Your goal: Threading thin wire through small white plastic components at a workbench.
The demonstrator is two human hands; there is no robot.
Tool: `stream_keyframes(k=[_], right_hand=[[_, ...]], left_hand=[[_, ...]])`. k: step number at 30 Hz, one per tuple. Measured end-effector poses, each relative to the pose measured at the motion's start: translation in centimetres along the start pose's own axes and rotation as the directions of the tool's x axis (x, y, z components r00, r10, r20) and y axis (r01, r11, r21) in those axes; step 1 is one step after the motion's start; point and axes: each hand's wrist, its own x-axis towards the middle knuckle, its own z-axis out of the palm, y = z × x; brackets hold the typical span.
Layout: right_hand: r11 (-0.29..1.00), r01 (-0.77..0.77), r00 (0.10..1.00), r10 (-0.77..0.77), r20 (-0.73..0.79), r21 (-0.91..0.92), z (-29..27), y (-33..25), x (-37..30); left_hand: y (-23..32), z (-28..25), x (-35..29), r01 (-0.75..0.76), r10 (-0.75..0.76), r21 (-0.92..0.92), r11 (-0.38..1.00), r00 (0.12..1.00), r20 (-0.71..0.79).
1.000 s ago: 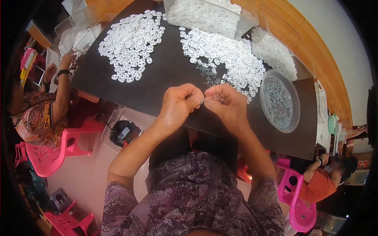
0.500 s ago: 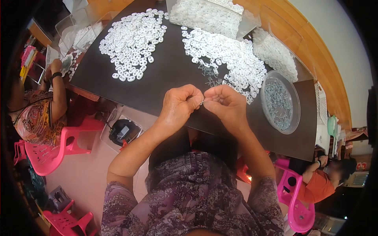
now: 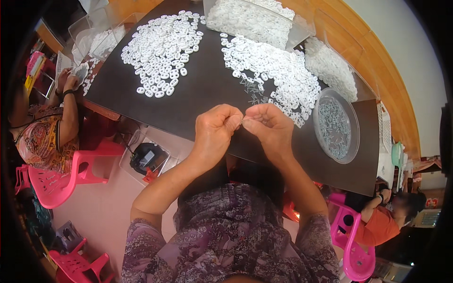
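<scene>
My left hand (image 3: 213,132) and my right hand (image 3: 270,128) meet fingertip to fingertip above the table's near edge. Both are closed in a pinch around something very small, mostly hidden by the fingers, which I cannot make out. Beyond my right hand lie loose grey screws (image 3: 251,86) and a heap of small white plastic pieces with two holes (image 3: 271,61). Farther left is another pile of white oval two-holed pieces (image 3: 160,52). To the right of my right hand, a round clear tub (image 3: 357,134) contains many grey screws (image 3: 333,126).
A clear bin (image 3: 304,32) full of white pieces stands at the far side, with more bagged white pieces (image 3: 329,70) beside it. One person (image 3: 47,141) works at the left; another in orange (image 3: 379,225) sits at the right. A pink chair (image 3: 59,184) stands on the floor.
My hands stay pinched together, with slightly altered fingers; the small thing between them shows less. The view has shifted a little. The person at left has moved their hands.
</scene>
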Motion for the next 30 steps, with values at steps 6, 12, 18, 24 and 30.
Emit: stream_keyframes(k=[6, 12, 18, 24, 30], right_hand=[[0.998, 0.050, 0.997, -0.048, 0.068, -0.023, -0.2, -0.2, 0.2], [0.985, 0.141, 0.990, -0.140, 0.013, -0.101, 0.9, 0.6, 0.4], [0.972, 0.151, 0.982, -0.169, -0.086, -0.181, 2.2, 1.2, 0.5], [0.894, 0.264, 0.956, -0.293, -0.028, -0.362, -0.4, 1.5, 2.9], [0.575, 0.287, 0.886, -0.463, -0.016, -0.766, -5.5, 2.7, 9.7]], left_hand=[[0.3, -0.1, -0.1, 0.118, -0.114, -0.132, 0.984, 0.993, 0.034], [0.1, 0.9, -0.3, 0.021, -0.025, -0.059, 0.998, 0.997, -0.070], [-1.0, 1.7, -0.4, 0.052, -0.064, -0.069, 0.996, 0.982, -0.178], [0.1, 0.6, 0.6, 0.211, -0.242, -0.278, 0.937, 0.967, -0.081], [-0.6, 0.3, 1.2, 0.256, -0.288, -0.395, 0.882, 0.957, -0.024]])
